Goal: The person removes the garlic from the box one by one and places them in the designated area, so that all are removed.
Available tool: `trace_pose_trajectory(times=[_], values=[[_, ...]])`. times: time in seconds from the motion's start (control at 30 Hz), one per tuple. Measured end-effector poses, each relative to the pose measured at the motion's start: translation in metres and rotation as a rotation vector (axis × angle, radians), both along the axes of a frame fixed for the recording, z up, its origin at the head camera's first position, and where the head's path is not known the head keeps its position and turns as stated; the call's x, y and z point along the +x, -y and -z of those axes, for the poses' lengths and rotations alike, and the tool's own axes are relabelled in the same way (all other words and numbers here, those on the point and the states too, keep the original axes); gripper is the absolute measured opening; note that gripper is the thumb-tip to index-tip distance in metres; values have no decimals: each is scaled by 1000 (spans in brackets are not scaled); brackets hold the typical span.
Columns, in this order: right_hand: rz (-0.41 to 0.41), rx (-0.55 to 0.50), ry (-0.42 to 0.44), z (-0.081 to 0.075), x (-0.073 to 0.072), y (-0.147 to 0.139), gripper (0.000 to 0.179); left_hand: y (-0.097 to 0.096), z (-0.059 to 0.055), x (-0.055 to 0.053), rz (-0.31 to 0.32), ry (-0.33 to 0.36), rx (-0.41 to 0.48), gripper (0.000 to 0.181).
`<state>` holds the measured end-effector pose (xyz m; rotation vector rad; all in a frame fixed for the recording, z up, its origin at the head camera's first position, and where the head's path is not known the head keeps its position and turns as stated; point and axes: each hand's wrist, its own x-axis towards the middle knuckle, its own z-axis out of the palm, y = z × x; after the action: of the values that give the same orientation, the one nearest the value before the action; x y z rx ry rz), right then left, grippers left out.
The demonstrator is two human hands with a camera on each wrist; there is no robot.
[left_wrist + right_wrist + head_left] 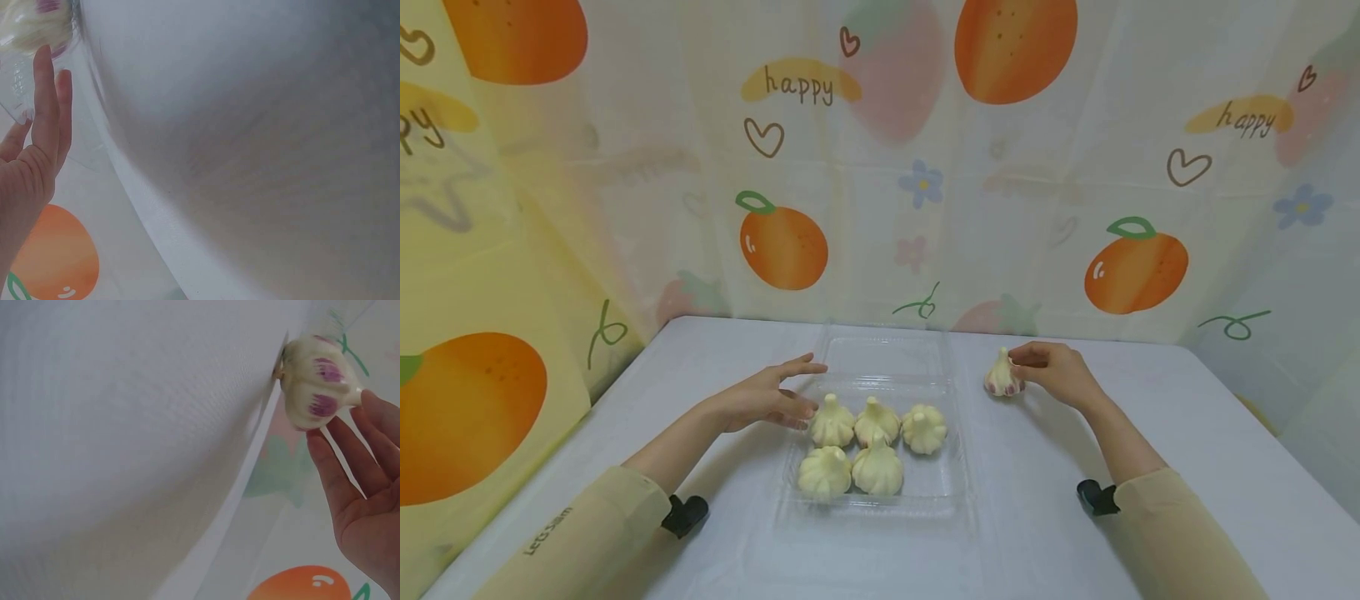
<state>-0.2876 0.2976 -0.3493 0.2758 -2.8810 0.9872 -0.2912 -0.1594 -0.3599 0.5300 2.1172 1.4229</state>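
White table point(1037, 533), smooth cloth-like top; printed curtain point(865, 183) behind, soft fabric. Box point(928, 482) at lower centre of the frame: thin clear plastic, squarish, glossy edges. Inside, five bulbs point(877, 472), pale, plump, ribbed, three behind two. The garlic point(1002, 379) sits right of centre, neck up: cream, lobed, streaked purple near the base. Right hand point(1060, 375) grasps it lightly, thumb and fingertips drawn in at neck and side. Left hand point(760, 400) released, fingers outstretched and parted by the box's left edge.
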Motion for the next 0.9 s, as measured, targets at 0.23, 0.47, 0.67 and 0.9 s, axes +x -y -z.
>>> trace_pose_trajectory(times=[0.23,0.47,0.67,0.9], values=[[-6,2,-10,0,-1,0,33,0,0,0,-1,-5,0,79],[29,16,-14,-1,-1,0,34,0,0,0,4,10,31,79],[40,-4,-37,-3,0,1,33,1,0,1,7,17,44,79],[31,-4,-158,-11,3,10,31,1,1,0,6,18,45,79]])
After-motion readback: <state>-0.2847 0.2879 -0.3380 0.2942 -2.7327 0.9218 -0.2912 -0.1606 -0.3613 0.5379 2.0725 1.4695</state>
